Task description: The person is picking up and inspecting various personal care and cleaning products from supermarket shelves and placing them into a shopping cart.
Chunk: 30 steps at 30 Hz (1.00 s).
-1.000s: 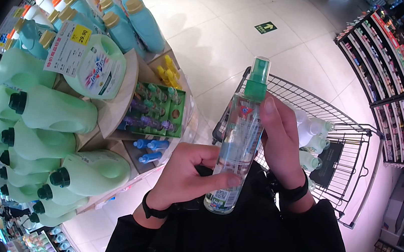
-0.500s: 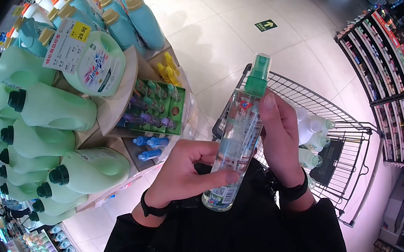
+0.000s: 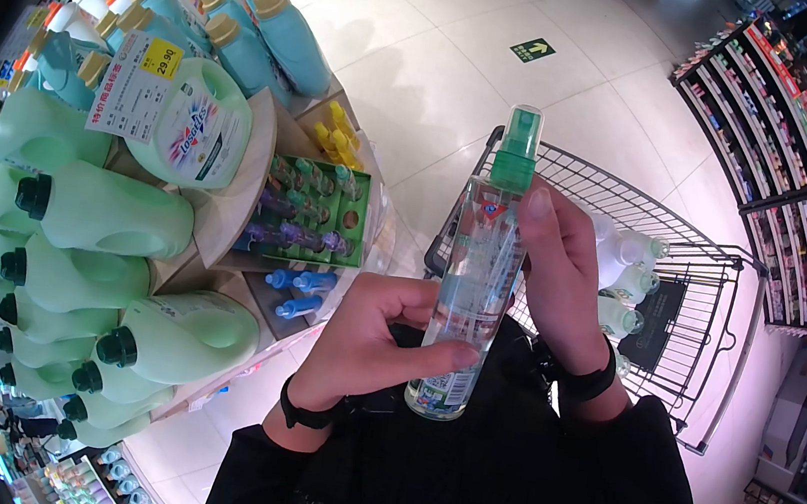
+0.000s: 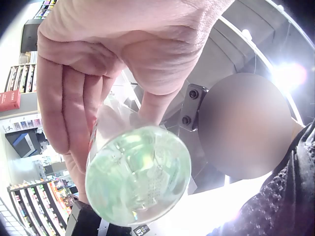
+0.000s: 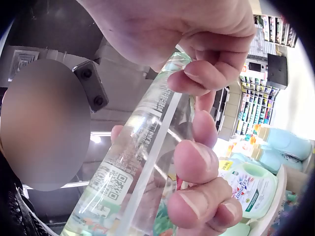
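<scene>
A clear spray bottle (image 3: 472, 281) with a green spray top (image 3: 517, 150) stands slightly tilted between both hands in the head view. My left hand (image 3: 367, 343) grips its lower part, thumb across the front label. Up near the neck, my right hand (image 3: 563, 267) holds it, thumb at the side under the spray top. The left wrist view shows the bottle's round base (image 4: 138, 174) with the fingers curled along its side. In the right wrist view, a printed label with a QR code (image 5: 112, 183) and the dip tube show through the clear wall.
A shopping cart (image 3: 711, 290) holding several bottles stands at the right. On the left, a display shelf (image 3: 236, 221) bears green detergent jugs (image 3: 116, 212), blue bottles (image 3: 288, 41), a price sign (image 3: 137, 83) and a green box of small bottles (image 3: 349, 245). Stocked racks (image 3: 775, 177) line the far right.
The bottle has shifted very slightly up and to the left in the head view, with both hands keeping their hold. Otherwise the scene stays nearly the same.
</scene>
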Each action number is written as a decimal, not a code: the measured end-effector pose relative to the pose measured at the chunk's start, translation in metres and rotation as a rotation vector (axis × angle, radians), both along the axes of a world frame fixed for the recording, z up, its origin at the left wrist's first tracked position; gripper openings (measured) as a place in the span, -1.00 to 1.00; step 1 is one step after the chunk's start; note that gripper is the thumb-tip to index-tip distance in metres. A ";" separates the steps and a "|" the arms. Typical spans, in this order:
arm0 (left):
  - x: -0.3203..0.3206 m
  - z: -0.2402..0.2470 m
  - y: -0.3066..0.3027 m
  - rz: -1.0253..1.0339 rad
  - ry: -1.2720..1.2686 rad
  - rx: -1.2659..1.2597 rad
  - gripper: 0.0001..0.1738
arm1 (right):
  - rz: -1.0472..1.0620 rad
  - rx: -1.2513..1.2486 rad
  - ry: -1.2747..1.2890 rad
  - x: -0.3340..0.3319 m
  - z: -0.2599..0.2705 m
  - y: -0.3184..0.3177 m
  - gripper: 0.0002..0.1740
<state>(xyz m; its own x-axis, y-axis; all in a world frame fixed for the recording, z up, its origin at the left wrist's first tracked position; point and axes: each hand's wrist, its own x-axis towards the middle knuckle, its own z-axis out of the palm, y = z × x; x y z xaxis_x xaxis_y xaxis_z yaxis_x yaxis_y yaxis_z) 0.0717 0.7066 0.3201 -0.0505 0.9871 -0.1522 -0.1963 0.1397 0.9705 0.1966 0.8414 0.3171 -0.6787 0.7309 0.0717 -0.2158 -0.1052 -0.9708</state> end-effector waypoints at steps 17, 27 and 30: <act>-0.001 -0.004 -0.003 -0.052 0.067 0.003 -0.33 | -0.031 -0.035 -0.026 0.000 -0.007 0.005 -0.51; 0.004 -0.004 -0.004 0.018 0.223 0.026 -0.37 | 0.039 -0.045 -0.102 0.003 -0.012 0.008 -0.40; 0.005 -0.006 -0.005 0.028 0.257 0.028 -0.37 | 0.025 -0.032 -0.109 0.003 -0.012 0.008 -0.40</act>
<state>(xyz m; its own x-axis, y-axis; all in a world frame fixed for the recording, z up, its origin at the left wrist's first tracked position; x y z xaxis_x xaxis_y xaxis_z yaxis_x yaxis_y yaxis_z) 0.0763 0.7018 0.3142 -0.1115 0.9883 -0.1036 0.0539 0.1101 0.9925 0.1993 0.8490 0.3054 -0.6994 0.7142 -0.0266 -0.1060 -0.1404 -0.9844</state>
